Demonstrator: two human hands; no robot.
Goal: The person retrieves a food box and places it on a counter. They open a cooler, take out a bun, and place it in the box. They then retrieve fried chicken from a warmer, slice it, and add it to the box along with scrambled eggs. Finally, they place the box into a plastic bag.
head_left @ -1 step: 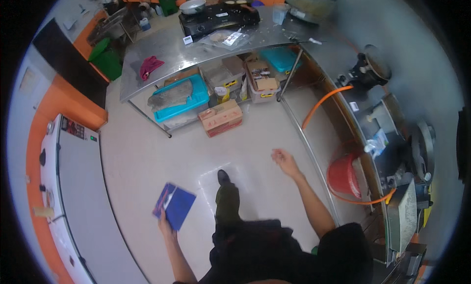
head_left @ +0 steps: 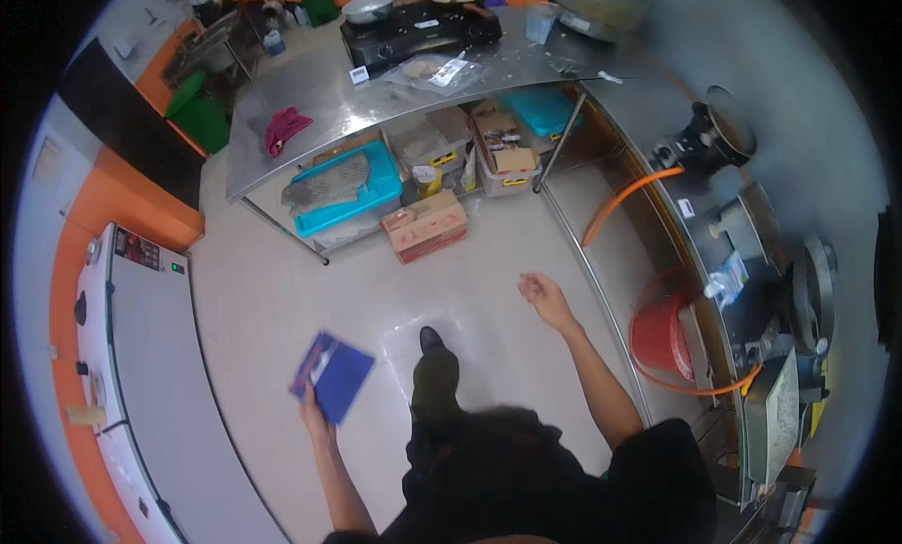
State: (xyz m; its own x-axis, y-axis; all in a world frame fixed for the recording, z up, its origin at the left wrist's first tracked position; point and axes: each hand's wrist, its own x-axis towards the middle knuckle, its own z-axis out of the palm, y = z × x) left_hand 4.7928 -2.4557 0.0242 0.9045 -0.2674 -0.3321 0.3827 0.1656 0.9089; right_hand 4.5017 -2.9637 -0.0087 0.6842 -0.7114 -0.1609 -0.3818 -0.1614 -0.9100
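Observation:
At the lower left, my left hand [head_left: 313, 414] is closed on the near edge of a flat blue rectangular thing [head_left: 340, 382]. It has a paler patch and some red toward its upper left; whether it is a thin box or a booklet I cannot tell. My right hand [head_left: 545, 295] is held out over the floor with its fingers loosely curled and apart, and nothing shows in it. A dark shoe [head_left: 430, 338] of mine is on the floor between the two hands.
Ahead stands a steel table [head_left: 329, 107] with a black stove [head_left: 423, 35] and a pink cloth [head_left: 285, 129] on it. A cardboard box [head_left: 427, 226] is on the floor. To the right are a red bucket [head_left: 662, 337] and an orange hose [head_left: 615, 206]; a white freezer [head_left: 160, 356] lines the left.
The view has shifted very slightly. My right hand's fingers look a little more curled; my left hand still holds the blue thing.

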